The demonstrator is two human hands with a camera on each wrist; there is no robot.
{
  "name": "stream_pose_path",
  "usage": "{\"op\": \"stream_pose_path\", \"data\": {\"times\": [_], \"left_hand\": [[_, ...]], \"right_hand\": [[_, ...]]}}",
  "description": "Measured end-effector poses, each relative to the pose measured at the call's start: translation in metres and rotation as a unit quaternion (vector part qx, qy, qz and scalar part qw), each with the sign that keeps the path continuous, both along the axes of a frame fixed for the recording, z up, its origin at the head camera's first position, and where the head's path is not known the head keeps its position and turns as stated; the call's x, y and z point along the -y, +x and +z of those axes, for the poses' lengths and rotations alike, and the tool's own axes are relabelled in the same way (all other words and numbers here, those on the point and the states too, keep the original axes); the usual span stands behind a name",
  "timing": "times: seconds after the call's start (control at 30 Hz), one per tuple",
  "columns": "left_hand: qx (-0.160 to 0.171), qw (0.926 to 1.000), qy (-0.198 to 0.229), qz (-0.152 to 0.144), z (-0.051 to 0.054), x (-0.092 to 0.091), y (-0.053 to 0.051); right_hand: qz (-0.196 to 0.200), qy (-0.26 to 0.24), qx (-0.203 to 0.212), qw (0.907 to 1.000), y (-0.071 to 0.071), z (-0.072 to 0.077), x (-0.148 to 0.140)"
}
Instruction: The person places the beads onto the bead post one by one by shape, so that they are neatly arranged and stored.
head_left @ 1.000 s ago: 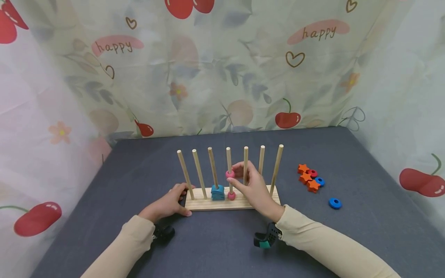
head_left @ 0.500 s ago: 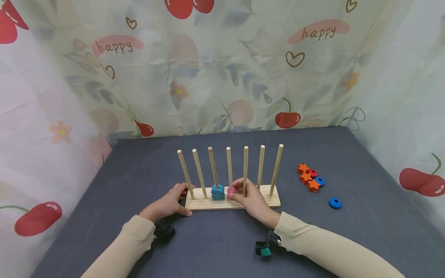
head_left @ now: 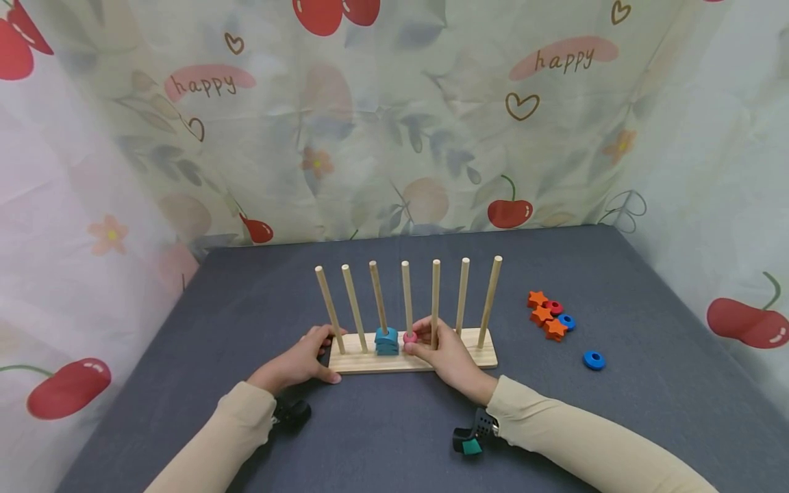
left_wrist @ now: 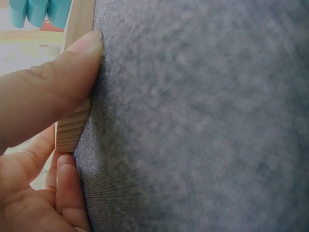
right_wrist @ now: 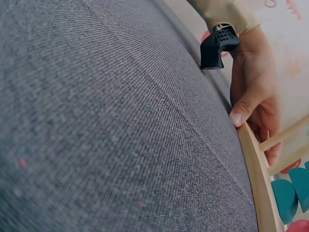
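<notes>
A pale wooden base (head_left: 385, 365) with a row of several upright pegs stands on the table. My left hand (head_left: 294, 360) grips its left end, the thumb in front; the left wrist view shows the thumb (left_wrist: 53, 89) against the wood. At the foot of the middle peg, my right hand (head_left: 455, 355) pinches a pink bead (head_left: 409, 337), reaching around the neighbouring peg. A second pink bead beneath it is mostly hidden by the fingers. Teal pieces (head_left: 386, 342) sit stacked on the peg to the left. In the right wrist view the right hand is out of sight.
To the right of the base lies a cluster of orange stars (head_left: 541, 315), a red ring (head_left: 553, 307) and a blue ring (head_left: 567, 322). Another blue ring (head_left: 594, 360) lies nearer on the dark cloth (head_left: 382, 438). A printed curtain (head_left: 370, 137) hangs behind the table.
My right hand has slid the pink bead down the middle peg, from partway up to the lower pink bead. It has stayed there over the last half second. The left hand keeps its place.
</notes>
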State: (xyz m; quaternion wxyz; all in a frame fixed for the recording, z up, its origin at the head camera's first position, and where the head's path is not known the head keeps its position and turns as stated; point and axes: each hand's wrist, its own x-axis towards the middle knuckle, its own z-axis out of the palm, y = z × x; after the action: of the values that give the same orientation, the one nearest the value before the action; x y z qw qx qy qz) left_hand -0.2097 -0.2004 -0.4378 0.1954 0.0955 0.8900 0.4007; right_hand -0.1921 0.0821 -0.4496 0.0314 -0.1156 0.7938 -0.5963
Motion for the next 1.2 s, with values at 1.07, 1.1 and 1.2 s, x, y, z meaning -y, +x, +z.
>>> {"op": "stream_pose_path", "data": {"times": [1.07,1.1,1.2], "left_hand": [[0.002,1.0,0.008,-0.001,0.0,0.001,0.001],[0.002,1.0,0.007,-0.002,0.0,0.001,0.001],[0.0,1.0,0.008,-0.004,0.0,0.001,0.001]], "right_hand": [[0.076,0.033,0.056,0.995,0.034,0.015,-0.042],[0.082,0.031,0.059,0.9944,0.037,0.017,-0.046],[0.091,0.022,0.064,0.9936,0.046,0.026,-0.059]]}}
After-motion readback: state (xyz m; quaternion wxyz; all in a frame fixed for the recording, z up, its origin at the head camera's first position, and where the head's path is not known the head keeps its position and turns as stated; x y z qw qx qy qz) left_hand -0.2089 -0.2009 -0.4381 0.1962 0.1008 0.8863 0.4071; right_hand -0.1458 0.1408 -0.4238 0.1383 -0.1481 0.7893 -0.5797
